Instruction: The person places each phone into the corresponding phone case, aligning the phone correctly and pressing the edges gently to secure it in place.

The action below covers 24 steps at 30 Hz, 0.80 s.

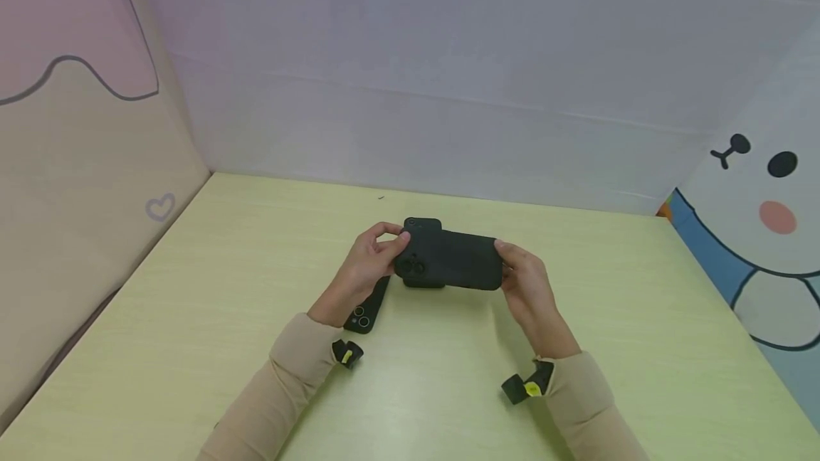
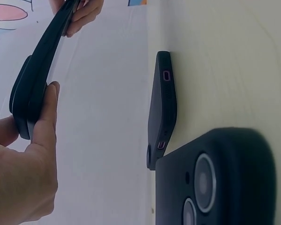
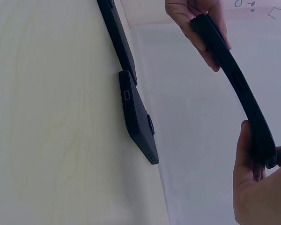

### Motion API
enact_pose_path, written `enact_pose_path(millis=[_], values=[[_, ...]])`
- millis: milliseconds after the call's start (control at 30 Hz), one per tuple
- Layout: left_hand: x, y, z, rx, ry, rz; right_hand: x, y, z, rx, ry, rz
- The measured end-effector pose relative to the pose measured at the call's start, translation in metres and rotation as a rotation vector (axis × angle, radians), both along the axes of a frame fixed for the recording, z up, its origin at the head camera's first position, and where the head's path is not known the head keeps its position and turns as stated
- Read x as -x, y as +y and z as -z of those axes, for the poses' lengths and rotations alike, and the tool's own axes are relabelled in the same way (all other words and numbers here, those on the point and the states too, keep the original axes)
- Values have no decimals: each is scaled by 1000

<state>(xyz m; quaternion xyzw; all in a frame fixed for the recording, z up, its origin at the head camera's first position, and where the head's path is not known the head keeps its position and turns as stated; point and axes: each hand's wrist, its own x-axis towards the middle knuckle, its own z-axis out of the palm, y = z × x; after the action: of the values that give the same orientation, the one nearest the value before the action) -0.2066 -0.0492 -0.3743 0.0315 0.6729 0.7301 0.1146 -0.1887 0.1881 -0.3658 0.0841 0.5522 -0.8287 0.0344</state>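
On the pale green tabletop (image 1: 448,390), boxed in by cartoon-print partition walls (image 1: 762,219), a person holds a black phone case (image 1: 451,260) up off the surface, back side with camera holes facing the head camera. Left hand (image 1: 368,262) pinches the camera end, fingers curled round its edge; right hand (image 1: 525,283) grips the opposite end the same way. Wrist views show what the head view hides: the held case is bowed in a curve between both hands, and a second case (image 2: 161,105) lies on the tabletop beneath it, lifted at one end. A third case (image 1: 366,311) lies just beside the left wrist; left wrist view shows its lens rings close up.
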Motion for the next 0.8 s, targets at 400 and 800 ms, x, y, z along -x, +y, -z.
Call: enact_pose_path(millis=[400, 800], values=[[-1, 0, -2, 67, 12, 30, -1, 1, -3, -134, -11, -1], [-4, 3, -5, 10, -35, 68, 0, 0, -8, -46, -78, 153]])
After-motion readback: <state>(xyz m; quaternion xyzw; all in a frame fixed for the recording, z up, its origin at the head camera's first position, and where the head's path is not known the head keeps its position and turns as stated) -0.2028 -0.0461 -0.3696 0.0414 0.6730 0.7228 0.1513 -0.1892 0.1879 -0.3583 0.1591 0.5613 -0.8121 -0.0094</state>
